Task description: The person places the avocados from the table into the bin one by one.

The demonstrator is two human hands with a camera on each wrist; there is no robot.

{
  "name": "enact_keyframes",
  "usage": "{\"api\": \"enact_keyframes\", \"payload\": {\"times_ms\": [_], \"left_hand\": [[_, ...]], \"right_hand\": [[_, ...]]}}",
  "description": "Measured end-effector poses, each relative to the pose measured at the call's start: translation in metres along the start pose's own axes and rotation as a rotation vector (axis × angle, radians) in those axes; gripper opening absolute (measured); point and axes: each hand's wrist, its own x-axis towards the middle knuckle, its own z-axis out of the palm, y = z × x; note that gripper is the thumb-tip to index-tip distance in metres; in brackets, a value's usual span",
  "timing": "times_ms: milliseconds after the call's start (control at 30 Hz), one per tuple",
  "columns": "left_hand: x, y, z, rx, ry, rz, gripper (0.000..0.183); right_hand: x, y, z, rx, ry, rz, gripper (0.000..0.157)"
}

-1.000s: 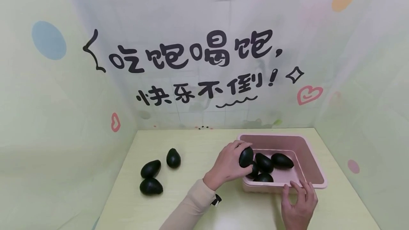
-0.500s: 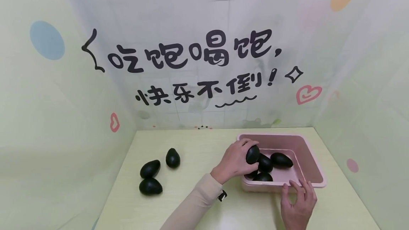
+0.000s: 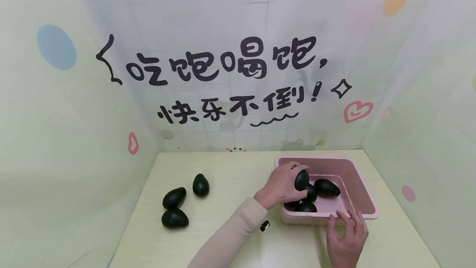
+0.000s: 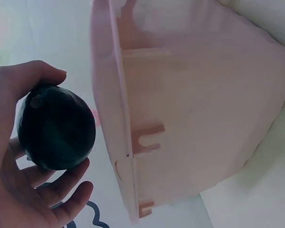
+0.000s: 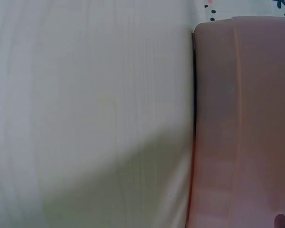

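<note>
In the head view my left hand [image 3: 280,185] holds a dark green avocado [image 3: 301,180] over the left part of a pink plastic bin [image 3: 361,177]. The left wrist view shows the thumb and fingers round the avocado [image 4: 57,128], beside the bin's outer wall [image 4: 190,104]. Several other avocados lie in the bin, among them one avocado [image 3: 327,187] near its middle; my left hand partly hides some of them. Fingertips of my right hand [image 3: 346,239] rest at the bin's front rim, with the fingers loosely bent. Only a fingertip [image 5: 281,221] of it shows in the right wrist view.
Three avocados lie on the left of the pale table [image 3: 230,164]: one upper avocado [image 3: 174,198], a lower avocado [image 3: 175,218] touching it, and a separate avocado [image 3: 201,185] to their right. A printed cloth backdrop [image 3: 238,24] encloses the table's back and sides.
My left hand has moved right, farther over the bin, with the avocado in its grip. My right hand stays at the front rim.
</note>
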Motion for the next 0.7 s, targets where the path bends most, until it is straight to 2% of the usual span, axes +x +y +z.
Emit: {"api": "enact_keyframes", "payload": {"times_ms": [267,500,700], "left_hand": [[0.0047,0.0072,0.0009,0.05,-0.051,0.006,0.064],[0.0005,0.0068,-0.0022,0.01,0.002,0.005,0.054],[-0.0005,0.0012,0.0003,0.016,0.034,0.004,0.05]], "right_hand": [[-0.0031,0.0015,0.001,-0.002,0.004,0.001,0.035],[-0.0011,-0.0037,0.0016,0.003,0.018,-0.004,0.034],[-0.0009,-0.0038,0.0018,-0.002,0.02,0.002,0.032]]}}
